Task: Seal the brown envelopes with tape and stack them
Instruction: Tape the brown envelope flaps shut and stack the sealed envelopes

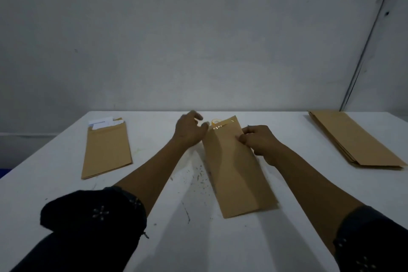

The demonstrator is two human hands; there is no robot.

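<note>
A brown envelope (236, 172) lies lengthwise in the middle of the white table (55, 183), with shiny clear tape (223, 125) across its far end. My right hand (258, 143) pinches the envelope's right edge near that end, fingers curled. My left hand (189, 131) hovers by the envelope's far left corner, fingers loosely spread and holding nothing. A yellowish tape roll (215, 121) peeks out behind the envelope's far edge, mostly hidden.
At the left lies a small stack of brown envelopes (106, 150) with white papers (102, 122) sticking out of the top. A stack of flat brown envelopes (353, 139) sits at the far right. A grey wall stands right behind the table.
</note>
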